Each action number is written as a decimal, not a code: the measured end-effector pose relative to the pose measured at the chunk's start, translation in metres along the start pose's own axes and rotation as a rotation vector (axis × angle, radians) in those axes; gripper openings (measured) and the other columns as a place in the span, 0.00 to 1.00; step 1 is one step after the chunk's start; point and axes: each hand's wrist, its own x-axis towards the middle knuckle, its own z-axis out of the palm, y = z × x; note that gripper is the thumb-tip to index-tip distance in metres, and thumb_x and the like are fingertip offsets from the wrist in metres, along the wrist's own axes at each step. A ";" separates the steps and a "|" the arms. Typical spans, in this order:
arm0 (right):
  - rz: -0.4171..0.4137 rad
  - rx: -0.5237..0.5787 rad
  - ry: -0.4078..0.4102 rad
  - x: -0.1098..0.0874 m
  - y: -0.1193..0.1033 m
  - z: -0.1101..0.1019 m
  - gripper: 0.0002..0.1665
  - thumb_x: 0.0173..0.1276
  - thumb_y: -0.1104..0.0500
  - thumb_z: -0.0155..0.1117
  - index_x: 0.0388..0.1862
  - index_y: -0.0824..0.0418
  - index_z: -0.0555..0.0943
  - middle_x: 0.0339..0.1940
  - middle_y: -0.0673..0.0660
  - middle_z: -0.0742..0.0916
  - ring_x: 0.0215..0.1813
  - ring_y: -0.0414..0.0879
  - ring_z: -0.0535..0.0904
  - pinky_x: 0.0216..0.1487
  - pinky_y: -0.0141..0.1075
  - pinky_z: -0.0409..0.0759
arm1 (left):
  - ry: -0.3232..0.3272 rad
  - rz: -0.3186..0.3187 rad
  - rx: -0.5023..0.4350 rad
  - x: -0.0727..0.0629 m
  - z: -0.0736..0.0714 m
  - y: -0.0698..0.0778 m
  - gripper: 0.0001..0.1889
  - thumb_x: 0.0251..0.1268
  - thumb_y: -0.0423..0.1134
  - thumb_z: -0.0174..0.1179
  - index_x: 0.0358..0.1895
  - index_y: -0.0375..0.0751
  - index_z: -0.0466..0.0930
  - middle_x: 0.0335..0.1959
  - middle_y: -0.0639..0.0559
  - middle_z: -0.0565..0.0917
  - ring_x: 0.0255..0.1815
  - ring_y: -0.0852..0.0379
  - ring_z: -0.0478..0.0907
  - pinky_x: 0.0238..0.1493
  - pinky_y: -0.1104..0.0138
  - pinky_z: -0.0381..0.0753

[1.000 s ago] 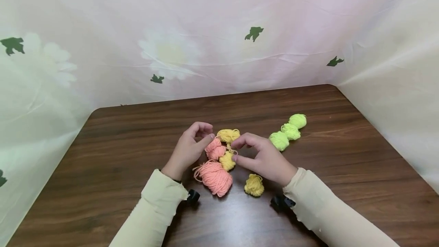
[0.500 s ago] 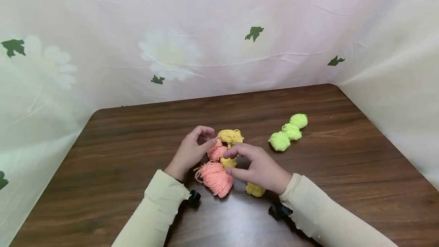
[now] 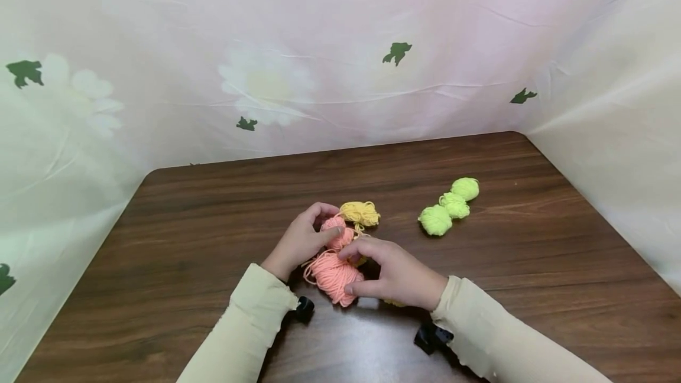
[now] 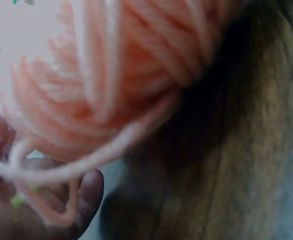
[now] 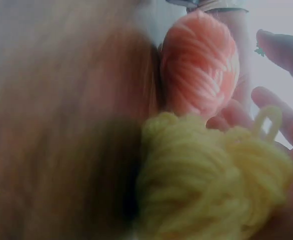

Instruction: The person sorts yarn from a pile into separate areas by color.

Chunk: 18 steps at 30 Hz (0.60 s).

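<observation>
My left hand curls round a small pink yarn ball, its thumb lying across the front and its fingers behind. My right hand spreads thumb and index finger at the right side of a large pink yarn ball, which is wound in thick strands with loose loops at its left. That ball fills the top of the left wrist view. Under the right hand, yellow yarn is mostly hidden in the head view; a yellow yarn ball shows close up in the right wrist view, with the pink one beyond it.
A yellow yarn ball lies just behind the pink ones. Further right, several light green yarn balls form a slanting row on the brown wooden table. A flower-printed cloth hangs at the back and sides.
My right hand has moved left and nearer, from the middle yellow yarn to the large pink ball. My left hand has come in closer round the small pink ball.
</observation>
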 end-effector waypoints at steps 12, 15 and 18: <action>-0.102 -0.126 -0.049 0.001 0.004 0.006 0.28 0.59 0.48 0.78 0.56 0.53 0.81 0.57 0.45 0.83 0.63 0.42 0.75 0.68 0.41 0.70 | -0.094 -0.004 0.133 0.000 -0.003 -0.003 0.21 0.59 0.45 0.73 0.56 0.49 0.80 0.49 0.52 0.84 0.48 0.55 0.79 0.52 0.56 0.78; -0.170 -0.155 -0.086 0.001 0.006 0.010 0.26 0.59 0.48 0.78 0.54 0.53 0.81 0.57 0.46 0.83 0.63 0.42 0.76 0.68 0.41 0.70 | -0.102 -0.004 0.174 0.000 -0.004 -0.004 0.21 0.57 0.46 0.74 0.54 0.49 0.81 0.47 0.53 0.84 0.48 0.56 0.78 0.52 0.56 0.77; -0.196 -0.179 -0.120 0.000 0.006 0.013 0.26 0.59 0.46 0.78 0.54 0.52 0.81 0.55 0.44 0.84 0.60 0.40 0.77 0.63 0.39 0.73 | -0.106 -0.008 0.179 0.000 -0.004 -0.005 0.21 0.57 0.47 0.75 0.52 0.49 0.81 0.44 0.54 0.84 0.45 0.57 0.78 0.50 0.57 0.77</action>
